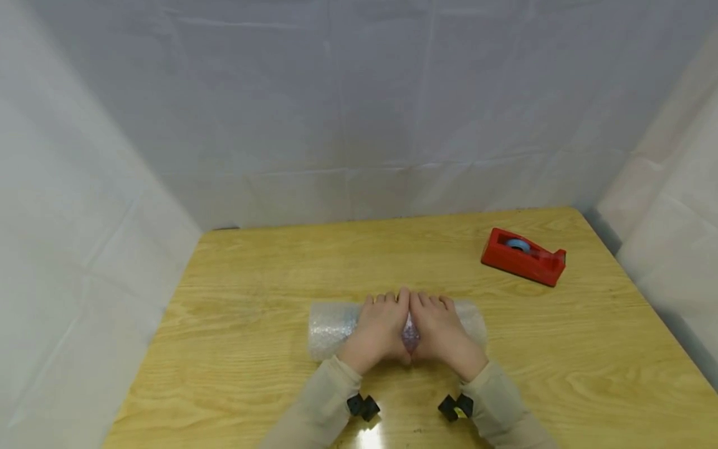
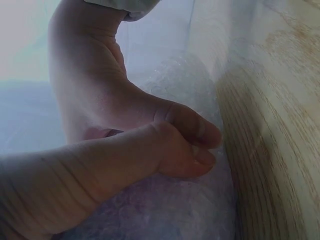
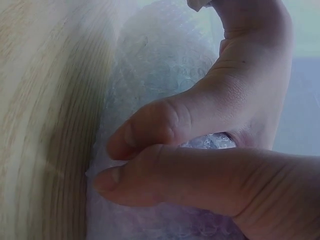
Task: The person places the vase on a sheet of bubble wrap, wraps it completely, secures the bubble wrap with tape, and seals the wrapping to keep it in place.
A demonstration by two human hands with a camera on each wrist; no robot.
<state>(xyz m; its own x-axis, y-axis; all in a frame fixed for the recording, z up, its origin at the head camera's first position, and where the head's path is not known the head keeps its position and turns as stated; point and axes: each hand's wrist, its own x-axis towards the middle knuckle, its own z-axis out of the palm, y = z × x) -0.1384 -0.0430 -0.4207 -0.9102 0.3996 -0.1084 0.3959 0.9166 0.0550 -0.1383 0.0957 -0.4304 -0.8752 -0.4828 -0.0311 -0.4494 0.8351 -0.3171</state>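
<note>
A roll of clear bubble wrap (image 1: 331, 330) lies crosswise on the wooden table, with a purplish tint showing at its middle (image 1: 411, 335). My left hand (image 1: 381, 330) grips the roll from above, just left of its middle. Beside it, my right hand (image 1: 440, 332) grips the right half the same way. Fingers go over the far side, while both thumbs press the near side, as the wrist views show on the bubble wrap (image 2: 185, 82) (image 3: 155, 65). The thumb tips and index fingers of the two hands meet. The roll's underside is hidden.
A red tape dispenser (image 1: 524, 257) with a blue-cored tape roll stands at the back right of the wooden table (image 1: 252, 268). White sheeting (image 1: 359, 112) hangs behind the table and at both sides.
</note>
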